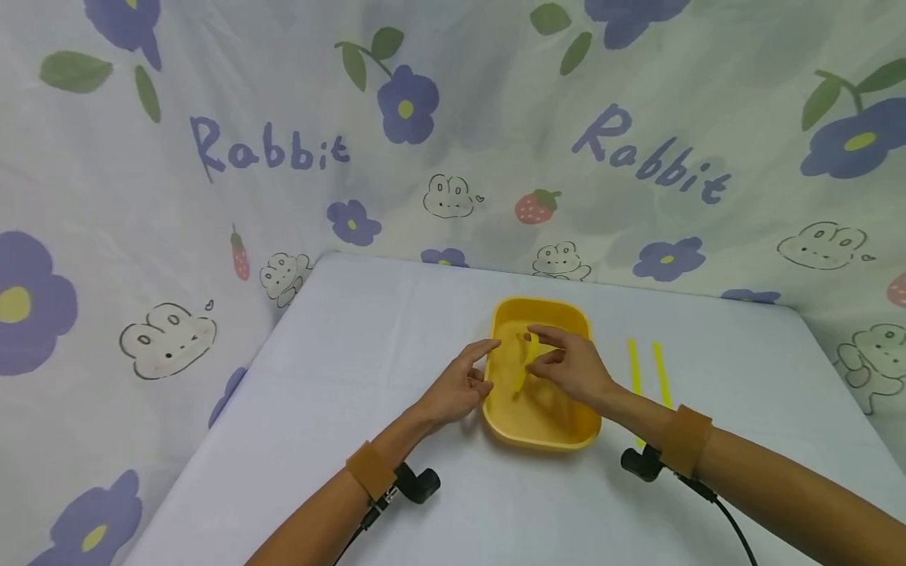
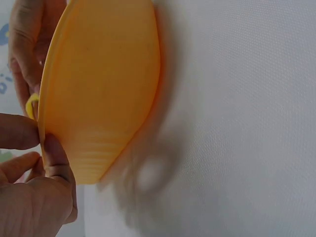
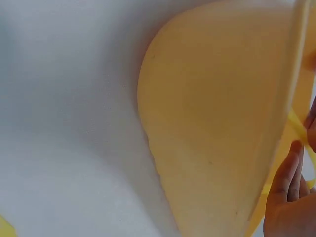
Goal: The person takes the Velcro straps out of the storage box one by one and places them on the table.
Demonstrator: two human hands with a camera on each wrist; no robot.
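Note:
A yellow plastic basin [image 1: 541, 442] stands on the white table. At its left side, my left hand [image 1: 454, 391] pinches the rim; in the left wrist view the thumb [image 2: 57, 150] lies against the outer wall. My right hand [image 1: 572, 369] is over the basin's inside, holding a thin yellow strip [image 1: 533, 343] between thumb and fingers. The strip bends in a curve, and part of it shows past the rim in the right wrist view. Fingers of my right hand hide some of its length.
Two more yellow strips, one left [image 1: 634, 363] and one right [image 1: 661, 369], lie side by side on the table [image 1: 375, 338] right of the basin, partly under my right forearm. A printed curtain [image 1: 481, 102] hangs behind the table. Cables trail from both wrist cameras.

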